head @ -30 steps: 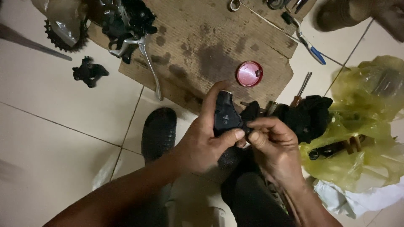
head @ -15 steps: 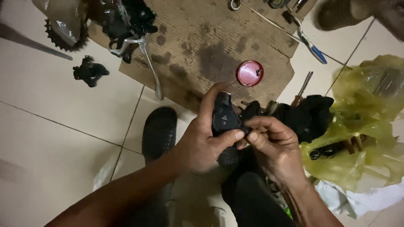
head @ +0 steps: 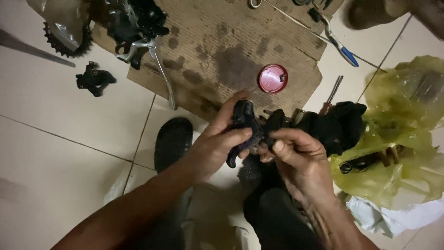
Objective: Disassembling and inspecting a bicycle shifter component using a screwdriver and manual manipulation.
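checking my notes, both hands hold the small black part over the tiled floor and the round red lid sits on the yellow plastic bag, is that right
Not quite. The round red lid sits on the stained cardboard sheet, not on the yellow plastic bag, as the head view shows. The left hand and right hand do hold the small black part over the tiled floor.

Both forearms are bare, no sleeves, watch or rings visible. The left hand (head: 213,149) and right hand (head: 296,157) are ungloved, fingers smudged with dark grime. A black rounded shoe (head: 173,141) covers one foot.
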